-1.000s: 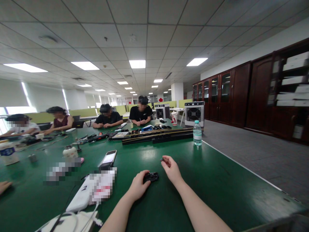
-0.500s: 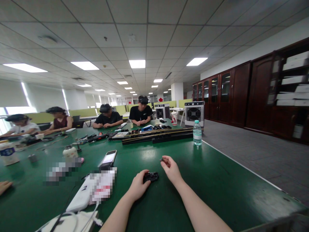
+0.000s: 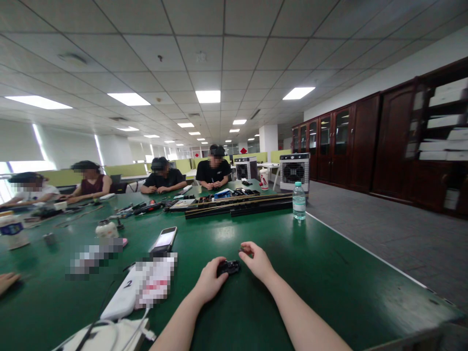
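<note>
My left hand [image 3: 211,279] is closed around the near end of a small black device with exposed inner parts [image 3: 229,267], which rests on the green table [image 3: 321,273]. Its exact kind I cannot make out. Just to the right, my right hand [image 3: 256,261] hovers over the table with thumb and fingers pinched. A tiny dark piece [image 3: 241,250] shows at those fingertips, too small to name. A gap separates the right fingertips from the black device.
On the left lie a phone [image 3: 166,239], a white power bank [image 3: 120,295] and white cables [image 3: 146,331]. Long black strips [image 3: 241,207] and a water bottle [image 3: 299,202] stand farther back. Several people sit around the table; another person's hand [image 3: 8,282] is at the left edge.
My right hand has moved slightly left and down, closer to the black device, with the tiny piece still in its fingertips. My left hand and the device have stayed put.
</note>
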Demonstrator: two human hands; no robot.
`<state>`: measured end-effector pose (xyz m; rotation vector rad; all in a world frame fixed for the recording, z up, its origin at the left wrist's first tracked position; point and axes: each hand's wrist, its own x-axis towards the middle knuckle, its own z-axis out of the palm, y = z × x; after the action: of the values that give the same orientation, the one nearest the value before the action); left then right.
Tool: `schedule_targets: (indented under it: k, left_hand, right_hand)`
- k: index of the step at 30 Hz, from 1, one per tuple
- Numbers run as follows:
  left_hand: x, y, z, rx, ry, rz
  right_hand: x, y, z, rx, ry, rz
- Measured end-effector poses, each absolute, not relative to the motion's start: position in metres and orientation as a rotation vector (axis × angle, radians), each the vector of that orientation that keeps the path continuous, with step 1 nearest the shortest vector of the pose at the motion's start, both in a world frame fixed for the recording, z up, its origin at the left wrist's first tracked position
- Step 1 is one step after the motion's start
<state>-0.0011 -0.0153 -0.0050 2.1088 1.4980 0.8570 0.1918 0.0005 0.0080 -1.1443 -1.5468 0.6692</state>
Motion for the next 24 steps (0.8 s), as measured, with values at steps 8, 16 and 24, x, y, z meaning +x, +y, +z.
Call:
schedule_targets:
  k: [8, 16, 24]
  left_hand:
    - [-0.002, -0.014, -0.007, 2.147, 1.475, 0.861]
    - [-0.003, -0.016, -0.005, 2.141, 1.482, 0.858]
    - [-0.002, -0.013, -0.007, 2.139, 1.483, 0.874]
  right_hand:
    - [0.187, -0.007, 0.010, -1.120, -1.741, 0.760]
    - [0.186, -0.014, 0.015, -1.107, -1.873, 0.672]
    - [0.181, -0.027, 0.025, -1.279, -2.223, 0.416]
